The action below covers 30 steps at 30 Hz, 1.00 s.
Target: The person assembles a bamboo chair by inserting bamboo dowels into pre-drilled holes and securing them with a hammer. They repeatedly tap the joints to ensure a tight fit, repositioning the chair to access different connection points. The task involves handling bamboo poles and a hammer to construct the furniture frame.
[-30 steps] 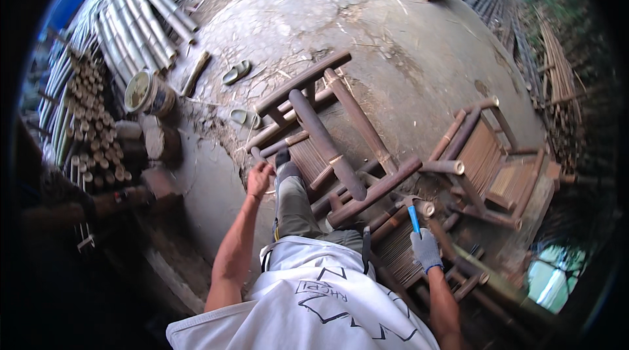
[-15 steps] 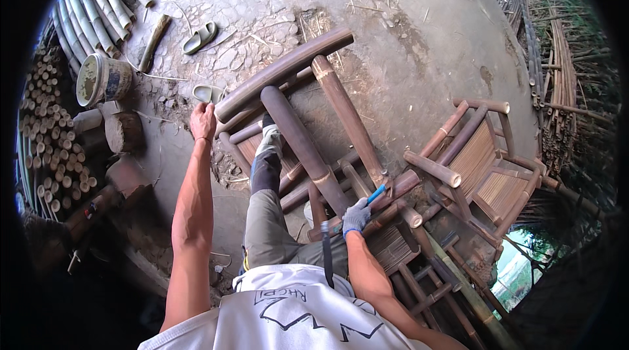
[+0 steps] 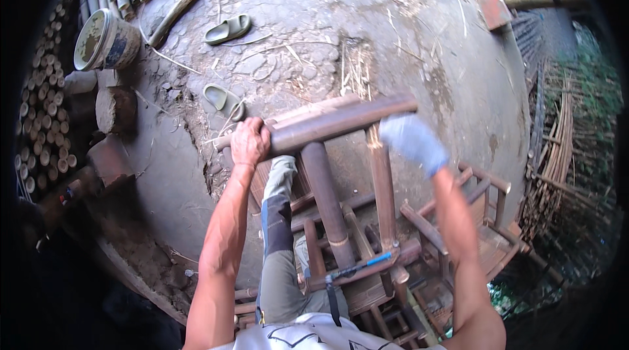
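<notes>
A thick dark-brown bamboo rail [image 3: 341, 120] lies crosswise in front of me, joined to two bamboo legs, a dark one [image 3: 324, 202] and a lighter one [image 3: 382, 189]. My bare left hand [image 3: 252, 140] is wrapped over the rail's left end. At the right end is my right hand [image 3: 413, 143], in a grey-blue glove; its fingers are smeared by motion, so the grip cannot be made out. A blue-handled tool [image 3: 379, 260] rests on the bamboo frame's near crossbar, apart from both hands.
A bamboo chair [image 3: 481, 219] stands at right. Left are a dirty bucket [image 3: 108, 40], stacked cut bamboo [image 3: 46, 120] and a stone block [image 3: 116, 109]. Two green slippers, one far [image 3: 228, 29] and one nearer [image 3: 223, 101], lie on the cracked floor. A brick [image 3: 493, 11] sits far right.
My right hand has left the blue-handled tool and moved forward to the rail's right end. My left hand now grips over the left end. The view has shifted, and the rail looks more level.
</notes>
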Tool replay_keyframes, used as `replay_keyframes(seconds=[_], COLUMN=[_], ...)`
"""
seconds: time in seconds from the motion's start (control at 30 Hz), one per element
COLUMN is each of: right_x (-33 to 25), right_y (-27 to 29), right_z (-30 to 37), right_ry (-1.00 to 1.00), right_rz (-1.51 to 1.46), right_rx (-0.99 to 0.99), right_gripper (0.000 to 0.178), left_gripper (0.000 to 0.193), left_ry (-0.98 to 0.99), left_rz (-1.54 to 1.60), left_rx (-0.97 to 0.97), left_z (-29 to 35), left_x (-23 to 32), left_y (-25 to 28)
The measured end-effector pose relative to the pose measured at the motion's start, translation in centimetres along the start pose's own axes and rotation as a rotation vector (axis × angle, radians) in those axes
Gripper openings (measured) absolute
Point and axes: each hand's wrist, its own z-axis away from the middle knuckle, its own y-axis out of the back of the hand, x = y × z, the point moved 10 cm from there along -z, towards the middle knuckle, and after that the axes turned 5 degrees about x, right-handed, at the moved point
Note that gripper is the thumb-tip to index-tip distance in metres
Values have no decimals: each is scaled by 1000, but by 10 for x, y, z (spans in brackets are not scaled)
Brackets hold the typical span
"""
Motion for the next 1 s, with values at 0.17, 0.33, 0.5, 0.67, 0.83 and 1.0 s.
replay_keyframes(seconds=[0.17,0.33,0.5,0.67,0.83,1.0], right_x=[184,192,175,193,166,68], right_y=[-19,-120,-157,-141,-147,9], right_z=[-168,-106,-80,-94,-47,36], right_ry=[-160,-744,-774,-691,-943,-805], right_rz=[24,-55,-232,-119,-205,-319], right_rx=[-330,-584,-912,-571,-588,758], right_gripper=[18,47,61,61,58,32], left_gripper=[20,20,17,20,18,12], left_ry=[0,89,77,83,30,-56], left_rz=[0,-25,-21,-2,-40,60], left_rx=[-26,-76,-56,-98,-118,-9], left_z=[-5,0,-6,-7,-16,-3], left_x=[17,-6,2,2,3,7], left_y=[1,5,7,3,-4,2])
